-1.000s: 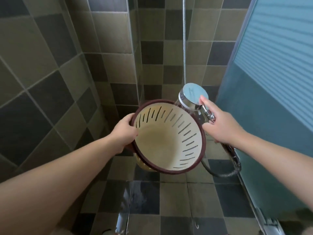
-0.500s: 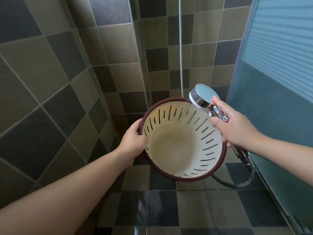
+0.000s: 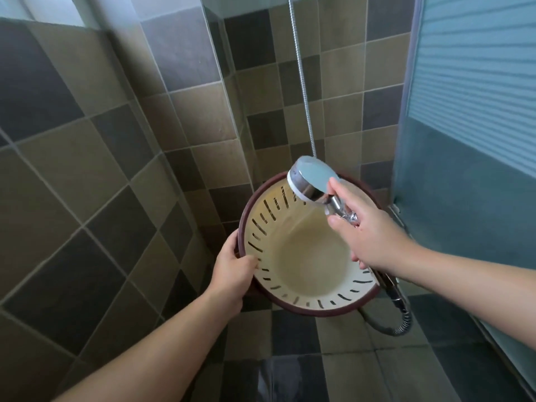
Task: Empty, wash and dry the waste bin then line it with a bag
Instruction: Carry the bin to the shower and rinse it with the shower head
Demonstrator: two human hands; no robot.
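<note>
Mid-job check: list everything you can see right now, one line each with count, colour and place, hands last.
waste bin: one, cream inside with slotted wall and dark red rim, tilted open toward the camera, held above the floor at centre.
shower head: one, chrome, over the bin's upper rim, face turned into the bin.
shower hose: one, metal, loops below the bin on the right; another stretch runs up the back wall.
wall tiles: many, tan and dark grey, left and back.
floor tiles: many, same colours, wet patch at bottom centre.
glass door: one, blue-tinted, right.
left hand: one, grips the bin's left rim.
right hand: one, holds the shower head's handle.
</note>
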